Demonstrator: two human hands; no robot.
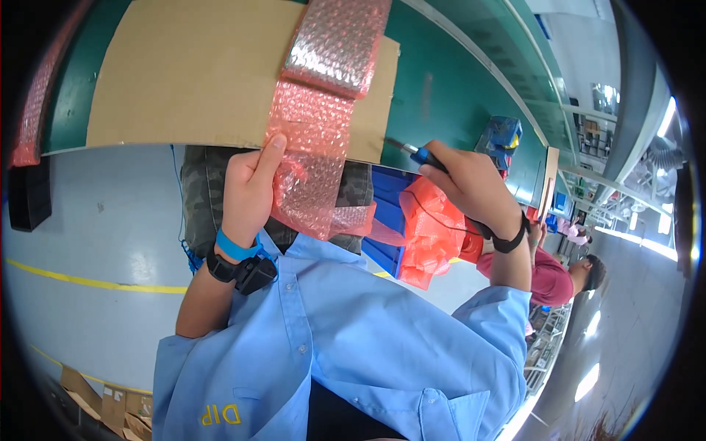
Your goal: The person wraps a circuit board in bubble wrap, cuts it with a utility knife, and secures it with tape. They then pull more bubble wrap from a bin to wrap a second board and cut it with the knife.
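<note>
Green desk [441, 81], grey floor [110, 220] with yellow lines, workshop aisle off to the right. Co-worker in dark red shirt [548, 283] at right, past the desk's near side. Brown cardboard sheet [191, 73] flat on desk, reaching the near edge. Pink bubble wrap [312, 121] lies across its right part: folded thicker section at the far end, single strip toward the person, loose end hanging over the near edge. Left grip [250, 184] closed on the strip's left side at the desk edge, thumb on top; blue band and black wrist device on that wrist. Right grip [474, 184] wrapped round a blue-and-black handled tool [421, 154], thin tip pointing left, just beside the cardboard's right near corner; contact there, can't tell. Exact tool type unclear. Below the edge, between the hanging wrap and the right forearm: blue bin [390, 213], crumpled pink plastic [434, 235] at its right side. Blue object [500, 136] on desk, far right. Another pink bubble wrap piece [40, 99] at desk's left end. Cardboard boxes [110, 400] on floor, lower left.
</note>
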